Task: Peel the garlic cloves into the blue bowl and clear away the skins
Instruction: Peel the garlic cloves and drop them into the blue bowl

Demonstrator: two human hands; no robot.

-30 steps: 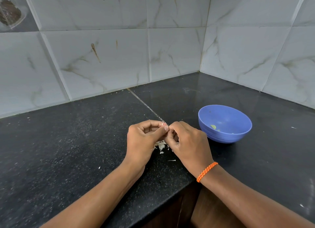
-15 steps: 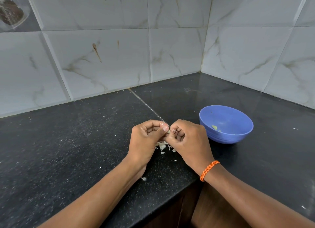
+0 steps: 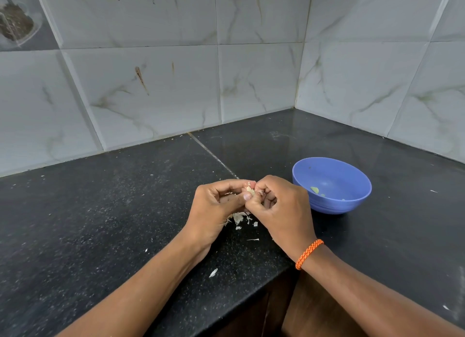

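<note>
The garlic clove sat pinched between the fingertips of both hands, held just above the worktop and a little to the left of the blue bowl. The left hand had its fingers curled round the clove with the thumb pressed up under it. The right hand met it from the other side, its grip closed tight on the tip of the clove or on a flap of skin; which of the two could not be told, as the fingers hid the contact.

A heap of skins lay on the worktop directly beneath the hands, with single flakes strewn nearer the front edge, one flake close to the drop. The bowl held only a few small pale bits; whether they were garlic was not clear.

The likeliest slip, in my judgement, was the clove popping out of such a small, tight pinch if the skin tore free suddenly. It would then land among the skins or roll off the near edge. Dry papery skin would probably also cling to damp fingers and be carried into the bowl along with the clove. The loose flakes were light, so a careless sweep could push them over the edge instead of gathering them. The bowl stood close to the right wrist, and a quick reach might nudge it.
</note>
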